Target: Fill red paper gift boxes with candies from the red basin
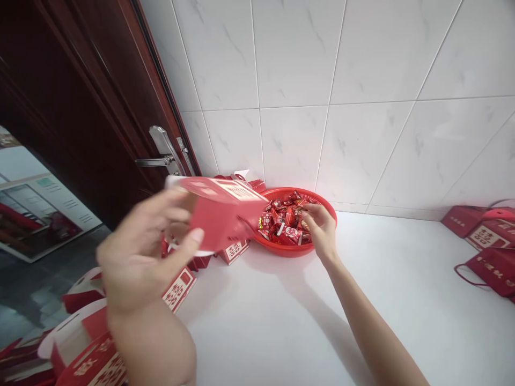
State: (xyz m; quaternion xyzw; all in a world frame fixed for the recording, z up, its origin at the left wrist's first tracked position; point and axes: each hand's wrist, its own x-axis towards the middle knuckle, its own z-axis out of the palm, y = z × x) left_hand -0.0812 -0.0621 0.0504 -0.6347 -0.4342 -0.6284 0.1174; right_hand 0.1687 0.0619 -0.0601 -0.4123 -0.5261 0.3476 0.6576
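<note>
My left hand [148, 241] is closed around a red cardboard gift box [225, 214] with pale gold print. The box is tilted, smeared by motion and raised above the white tabletop, and white inner flaps show on its left side. Just to its right stands a round red plastic basket [281, 250], heaped with red-wrapped candies [292, 234]. My right hand [322, 228] reaches over the basket's right rim, thumb and fingers curled together at the candies. What lies between those fingertips is too small to make out.
Several red boxes, some with open flaps [70, 327], crowd the left edge, and another box [234, 251] sits beside the basket. Closed red boxes with cord handles [493, 268] stand at the far right. A tiled wall [298, 150] and a dark wooden door [92, 80] border the table.
</note>
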